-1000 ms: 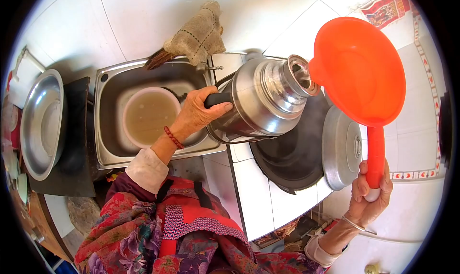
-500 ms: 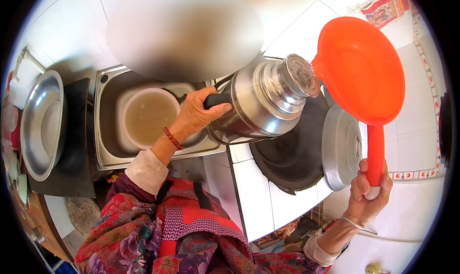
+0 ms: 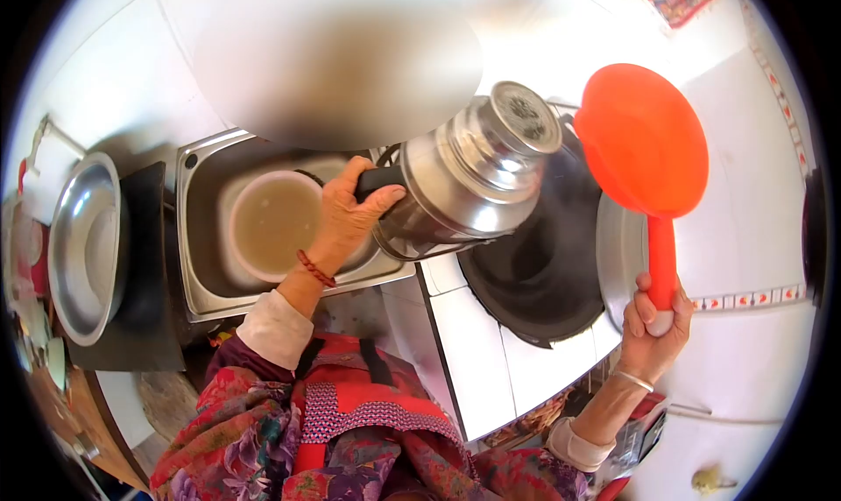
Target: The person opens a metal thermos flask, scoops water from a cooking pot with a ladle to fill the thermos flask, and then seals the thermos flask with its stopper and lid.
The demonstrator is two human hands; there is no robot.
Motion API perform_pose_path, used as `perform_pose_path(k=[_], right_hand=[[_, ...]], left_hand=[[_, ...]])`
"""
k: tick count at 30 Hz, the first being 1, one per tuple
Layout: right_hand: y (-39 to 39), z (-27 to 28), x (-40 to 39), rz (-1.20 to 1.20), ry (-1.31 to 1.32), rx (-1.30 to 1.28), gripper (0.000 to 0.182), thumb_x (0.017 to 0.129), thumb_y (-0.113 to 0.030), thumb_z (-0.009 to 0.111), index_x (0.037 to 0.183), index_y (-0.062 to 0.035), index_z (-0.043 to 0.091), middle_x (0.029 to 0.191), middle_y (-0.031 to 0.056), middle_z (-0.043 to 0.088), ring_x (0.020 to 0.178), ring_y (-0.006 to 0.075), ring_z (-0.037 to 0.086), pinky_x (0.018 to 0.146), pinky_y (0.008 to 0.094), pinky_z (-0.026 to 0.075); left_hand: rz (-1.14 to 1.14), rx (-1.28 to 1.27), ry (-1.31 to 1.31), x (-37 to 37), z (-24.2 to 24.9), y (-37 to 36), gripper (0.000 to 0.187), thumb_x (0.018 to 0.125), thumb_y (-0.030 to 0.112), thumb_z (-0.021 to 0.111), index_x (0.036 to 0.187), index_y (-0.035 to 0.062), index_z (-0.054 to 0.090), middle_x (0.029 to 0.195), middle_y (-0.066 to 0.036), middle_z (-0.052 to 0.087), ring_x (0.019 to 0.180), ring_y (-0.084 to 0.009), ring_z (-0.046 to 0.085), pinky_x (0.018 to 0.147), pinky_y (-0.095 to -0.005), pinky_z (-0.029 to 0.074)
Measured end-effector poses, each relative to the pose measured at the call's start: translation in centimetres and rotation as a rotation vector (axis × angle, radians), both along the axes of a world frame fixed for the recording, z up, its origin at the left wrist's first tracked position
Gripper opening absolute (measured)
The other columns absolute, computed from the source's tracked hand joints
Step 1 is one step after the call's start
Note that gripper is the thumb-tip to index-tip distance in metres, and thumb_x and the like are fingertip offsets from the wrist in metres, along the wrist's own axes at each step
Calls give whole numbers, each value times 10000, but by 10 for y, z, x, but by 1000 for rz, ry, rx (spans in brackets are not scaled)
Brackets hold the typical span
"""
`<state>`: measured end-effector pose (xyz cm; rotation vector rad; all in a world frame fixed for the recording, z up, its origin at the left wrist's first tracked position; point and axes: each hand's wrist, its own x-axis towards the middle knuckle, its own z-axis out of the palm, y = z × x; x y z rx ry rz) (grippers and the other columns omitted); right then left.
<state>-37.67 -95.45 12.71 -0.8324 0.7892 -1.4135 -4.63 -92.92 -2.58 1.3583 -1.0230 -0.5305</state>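
My left hand (image 3: 355,208) grips the black handle of a shiny metal thermos flask (image 3: 464,181), which is tilted with its round top toward the upper right. In my right hand (image 3: 653,335) is the handle of an orange plastic water dipper (image 3: 648,142), raised to the right of the flask. The dipper's bowl faces me, and a gap shows between its lip and the flask's top. Beneath both, a large black wok (image 3: 534,282) is set into the white tiled stove top, partly hidden by the flask.
Right of the wok leans a grey metal lid (image 3: 618,247). A steel sink (image 3: 186,238) on the left holds a pale basin (image 3: 235,225) of cloudy water. Farther left, a wide metal basin (image 3: 96,247) stands tilted against a dark board (image 3: 149,264). White tiled wall rises behind.
The dipper has drawn away from the flask's top and sits lower and further left. The flask has shifted slightly left and up. Both hands keep their hold while the view has shifted a little.
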Motion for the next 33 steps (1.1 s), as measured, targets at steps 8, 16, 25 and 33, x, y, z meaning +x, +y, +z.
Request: perform_pose_path(k=[8, 16, 25, 33], right_hand=[[-10, -45, -8, -349, 415, 133, 410, 781, -162, 547, 1134, 32, 476, 809, 161, 568, 476, 125, 457, 391, 189, 341], [-8, -107, -49, -523, 1667, -445, 499, 712, -52, 589, 1185, 9, 442, 1080, 202, 540, 924, 342, 557, 803, 375, 437], [60, -145, -95, -722, 450, 111, 467, 778, -139, 510, 1194, 47, 405, 817, 163, 572, 524, 127, 497, 424, 223, 364], [140, -223, -132, -823, -241, 254, 310, 833, -180, 456, 1092, -11, 468, 863, 171, 572, 585, 147, 517, 470, 226, 407]], left_hand=[[-102, 0, 179, 7, -15, -4, 321, 709, 158, 726, 920, 13, 533, 703, -5, 527, 651, -55, 464, 564, -208, 422], [-215, -111, 306, 16, -25, -9, 342, 752, 117, 685, 1018, -10, 512, 694, -18, 538, 610, -88, 471, 569, -214, 415], [-324, -155, 354, 24, -28, -12, 286, 773, 90, 647, 994, -26, 506, 709, -54, 546, 600, -126, 469, 568, -256, 409], [-280, -58, 228, 22, -21, -10, 185, 827, 177, 583, 870, 9, 520, 682, -21, 471, 637, -122, 440, 613, -256, 392]])
